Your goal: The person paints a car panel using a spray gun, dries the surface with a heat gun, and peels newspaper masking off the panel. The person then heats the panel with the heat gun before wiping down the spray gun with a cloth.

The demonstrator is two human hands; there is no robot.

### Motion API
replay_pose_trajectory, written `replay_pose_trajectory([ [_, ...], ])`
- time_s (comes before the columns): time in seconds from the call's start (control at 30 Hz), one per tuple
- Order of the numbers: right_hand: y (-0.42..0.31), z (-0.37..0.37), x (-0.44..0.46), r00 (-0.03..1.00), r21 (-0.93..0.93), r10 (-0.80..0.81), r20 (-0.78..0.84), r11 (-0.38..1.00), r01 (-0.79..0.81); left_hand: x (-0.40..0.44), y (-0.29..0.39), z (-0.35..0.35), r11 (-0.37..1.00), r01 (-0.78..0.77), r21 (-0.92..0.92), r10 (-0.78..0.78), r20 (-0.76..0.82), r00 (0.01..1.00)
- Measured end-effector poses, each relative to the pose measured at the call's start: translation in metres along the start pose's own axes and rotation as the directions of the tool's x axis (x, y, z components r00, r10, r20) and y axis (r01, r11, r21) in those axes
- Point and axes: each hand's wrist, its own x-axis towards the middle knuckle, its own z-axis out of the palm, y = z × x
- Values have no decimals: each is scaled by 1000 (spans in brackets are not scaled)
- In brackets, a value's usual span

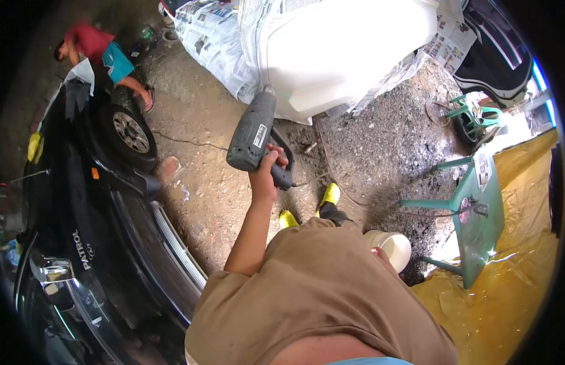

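My left hand [270, 168] is wrapped round the handle of a dark grey heat gun [253, 131], which is raised in front of me. Its metal nozzle points up and away, toward a white painted car panel [337, 52]. The nozzle tip overlaps the panel's lower left edge in view; I cannot tell whether it touches. Newspaper masking [215, 45] surrounds the panel. My right hand [383, 258] hangs low at my right side, mostly hidden by my brown clothing. It appears beside a white bucket [397, 250], and its grip does not show.
A black car [112, 243] stands close on my left, its wheel [131, 131] forward. Another person [97, 48] bends over beyond it. A green table [480, 213] lies tipped on my right, near a yellow sheet [508, 304]. Cords [343, 188] cross the rough ground.
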Motion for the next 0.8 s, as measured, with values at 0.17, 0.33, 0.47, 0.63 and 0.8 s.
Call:
replay_pose_trajectory([
  [0.17, -7, 18, 7, 993, -258, -92, -77, 964, 69, -5, 33, 56, 965, -228, 127, 197, 216, 956],
  [0.33, -91, 16, -49, 994, -268, -61, -92, 963, 35, -19, 36, 78, 950, -244, 197, 167, 342, 925],
  [0.47, -106, 21, -71, 994, -211, 2, -109, 977, -25, -34, 23, 65, 960, -187, 209, 136, 235, 962],
  [0.63, 26, 58, -20, 990, -4, 43, -133, 999, -44, -56, -3, 34, 978, -73, 198, 71, 17, 997],
  [0.8, 56, 63, -18, 998, 18, 29, -51, 999, -28, -66, -39, 11, 976, 85, 202, -73, -68, 995],
])
